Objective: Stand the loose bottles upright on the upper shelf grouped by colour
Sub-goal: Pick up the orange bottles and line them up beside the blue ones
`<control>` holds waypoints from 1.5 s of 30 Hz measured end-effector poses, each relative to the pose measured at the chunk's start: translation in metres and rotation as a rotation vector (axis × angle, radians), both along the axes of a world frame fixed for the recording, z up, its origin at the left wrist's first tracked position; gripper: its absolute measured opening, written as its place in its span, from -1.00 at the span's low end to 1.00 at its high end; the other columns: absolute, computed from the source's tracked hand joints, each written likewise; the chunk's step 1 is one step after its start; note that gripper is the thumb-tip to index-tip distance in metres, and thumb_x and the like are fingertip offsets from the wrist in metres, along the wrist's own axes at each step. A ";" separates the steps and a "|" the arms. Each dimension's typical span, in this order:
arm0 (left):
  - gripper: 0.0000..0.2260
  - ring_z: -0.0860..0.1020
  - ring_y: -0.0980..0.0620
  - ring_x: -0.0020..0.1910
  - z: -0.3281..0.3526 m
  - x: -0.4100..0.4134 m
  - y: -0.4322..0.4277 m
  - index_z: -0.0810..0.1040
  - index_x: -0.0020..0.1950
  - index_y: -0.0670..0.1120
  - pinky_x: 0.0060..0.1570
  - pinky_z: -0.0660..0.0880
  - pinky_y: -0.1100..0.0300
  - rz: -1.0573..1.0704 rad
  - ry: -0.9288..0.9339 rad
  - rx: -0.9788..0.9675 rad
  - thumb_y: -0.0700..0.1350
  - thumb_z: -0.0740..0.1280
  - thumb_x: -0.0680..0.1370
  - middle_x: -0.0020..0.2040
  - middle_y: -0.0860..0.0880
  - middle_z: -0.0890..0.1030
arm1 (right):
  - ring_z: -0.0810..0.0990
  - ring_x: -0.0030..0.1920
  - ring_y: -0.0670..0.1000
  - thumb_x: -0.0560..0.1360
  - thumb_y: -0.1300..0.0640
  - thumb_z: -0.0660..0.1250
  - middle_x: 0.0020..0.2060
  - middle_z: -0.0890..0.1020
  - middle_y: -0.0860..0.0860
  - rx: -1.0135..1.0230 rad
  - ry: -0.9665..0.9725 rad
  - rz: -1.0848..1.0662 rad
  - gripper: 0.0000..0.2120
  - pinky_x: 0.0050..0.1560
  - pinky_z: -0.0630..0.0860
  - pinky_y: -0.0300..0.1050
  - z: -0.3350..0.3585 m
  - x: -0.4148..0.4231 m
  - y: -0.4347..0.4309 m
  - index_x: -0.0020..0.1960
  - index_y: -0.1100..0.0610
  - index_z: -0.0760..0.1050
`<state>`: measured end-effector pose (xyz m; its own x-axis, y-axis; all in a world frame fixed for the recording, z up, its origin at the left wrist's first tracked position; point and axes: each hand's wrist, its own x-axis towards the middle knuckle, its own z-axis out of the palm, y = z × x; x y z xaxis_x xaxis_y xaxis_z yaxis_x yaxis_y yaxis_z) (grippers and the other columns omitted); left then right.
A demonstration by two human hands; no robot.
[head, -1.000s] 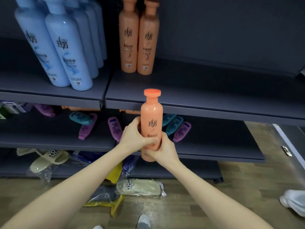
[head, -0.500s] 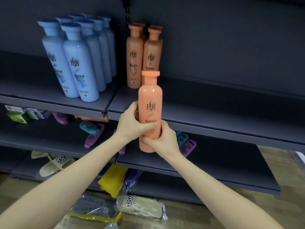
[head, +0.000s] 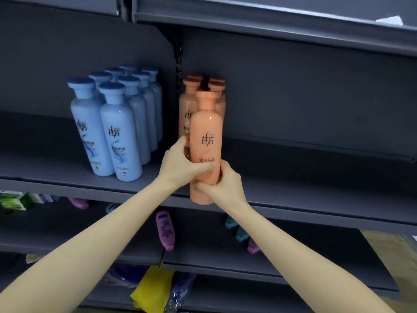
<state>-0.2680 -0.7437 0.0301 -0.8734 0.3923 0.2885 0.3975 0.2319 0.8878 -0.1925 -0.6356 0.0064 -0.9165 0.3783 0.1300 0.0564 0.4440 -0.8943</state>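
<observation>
Both hands wrapped around the upright orange bottle (head: 205,141) mid-frame: left grip (head: 180,164) and right grip (head: 222,185) clamping its lower half, above the upper shelf (head: 316,188) front edge.

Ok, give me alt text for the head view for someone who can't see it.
Both hands, left hand and right hand, hold an upright orange bottle at the upper shelf edge, before other orange bottles. Blue bottles stand to their left.

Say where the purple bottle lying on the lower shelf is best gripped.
Judging by its pose, take the purple plastic bottle across its wide middle, from above and the front: it lies flat, cap toward the shelf edge, both long sides clear.
</observation>
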 end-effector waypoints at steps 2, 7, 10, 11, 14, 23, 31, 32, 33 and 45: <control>-0.42 0.58 0.11 -0.04 0.005 -0.012 -0.001 0.40 0.15 0.07 -0.04 0.53 0.18 0.002 0.010 -0.003 -0.03 0.54 0.19 0.00 0.09 0.58 | 0.60 -0.01 -0.04 0.30 0.05 0.52 0.01 0.60 -0.05 0.022 0.005 -0.013 -0.47 -0.02 0.59 -0.08 0.004 -0.014 -0.001 0.21 0.06 0.42; -0.31 0.58 0.08 0.00 0.010 -0.041 -0.003 0.41 0.27 0.00 0.04 0.55 0.08 -0.015 0.020 -0.027 0.01 0.48 0.16 0.05 0.06 0.59 | 0.60 0.02 -0.01 0.30 0.08 0.52 0.02 0.58 -0.04 0.066 0.023 -0.033 -0.39 -0.03 0.58 -0.12 0.008 -0.044 -0.006 0.28 0.10 0.37; -0.32 0.58 0.08 0.01 0.009 -0.056 -0.004 0.41 0.24 0.00 0.05 0.54 0.08 -0.032 -0.006 -0.026 0.01 0.46 0.13 0.03 0.07 0.59 | 0.61 0.04 0.02 0.29 0.10 0.53 0.02 0.58 -0.04 0.070 0.030 -0.047 -0.38 0.01 0.57 -0.09 0.005 -0.058 -0.008 0.28 0.11 0.37; -0.33 0.57 0.08 0.01 0.009 -0.060 -0.003 0.41 0.23 0.01 0.05 0.54 0.10 -0.037 -0.013 -0.027 0.00 0.46 0.13 0.03 0.08 0.58 | 0.61 0.04 0.03 0.29 0.12 0.53 0.01 0.58 -0.04 0.069 0.030 -0.051 -0.38 0.02 0.57 -0.09 0.005 -0.063 -0.008 0.28 0.11 0.37; -0.34 0.57 0.08 0.03 0.007 -0.070 -0.002 0.39 0.23 0.04 0.03 0.52 0.13 -0.046 -0.025 -0.038 -0.01 0.49 0.15 0.03 0.09 0.57 | 0.60 0.06 0.03 0.29 0.16 0.53 0.00 0.56 -0.06 0.062 0.035 -0.058 -0.37 -0.01 0.55 -0.16 0.003 -0.074 -0.008 0.29 0.12 0.37; -0.32 0.54 0.08 0.03 -0.001 -0.090 -0.002 0.34 0.34 0.03 0.02 0.48 0.17 -0.068 -0.023 -0.068 -0.18 0.53 0.29 0.07 0.09 0.54 | 0.60 0.06 0.06 0.31 0.15 0.53 0.08 0.58 0.04 0.057 -0.006 -0.081 -0.33 0.05 0.56 -0.07 -0.008 -0.098 -0.010 0.33 0.11 0.31; -0.33 0.54 0.08 0.03 -0.008 -0.098 -0.003 0.34 0.30 0.07 0.01 0.47 0.19 -0.102 -0.041 -0.046 -0.24 0.53 0.29 0.05 0.10 0.54 | 0.60 0.03 0.04 0.30 0.18 0.53 0.01 0.56 -0.01 0.030 -0.014 -0.087 -0.34 0.02 0.56 -0.11 -0.017 -0.108 -0.010 0.31 0.11 0.30; -0.32 0.53 0.09 0.03 -0.009 -0.099 -0.003 0.34 0.32 0.06 0.00 0.45 0.21 -0.105 -0.042 -0.039 -0.24 0.53 0.29 0.05 0.10 0.54 | 0.60 0.03 0.03 0.31 0.19 0.53 0.00 0.56 -0.02 0.023 -0.013 -0.082 -0.35 0.00 0.55 -0.14 -0.017 -0.108 -0.010 0.31 0.11 0.30; -0.31 0.52 0.11 0.03 -0.010 -0.099 -0.004 0.34 0.34 0.05 -0.01 0.44 0.23 -0.108 -0.044 -0.033 -0.24 0.53 0.29 0.05 0.11 0.53 | 0.59 0.02 0.01 0.31 0.20 0.53 0.00 0.55 -0.04 0.017 -0.011 -0.076 -0.35 -0.01 0.53 -0.18 -0.018 -0.108 -0.010 0.31 0.10 0.30; -0.18 0.40 0.15 0.22 -0.048 -0.087 -0.002 0.15 0.49 0.02 0.13 0.35 0.24 -0.092 -0.109 -0.035 -0.24 0.50 0.35 0.32 -0.01 0.45 | 0.54 0.11 -0.06 0.40 0.21 0.47 0.15 0.56 0.01 0.102 -0.022 -0.036 -0.38 -0.03 0.41 -0.38 -0.037 -0.105 -0.009 0.37 0.11 0.26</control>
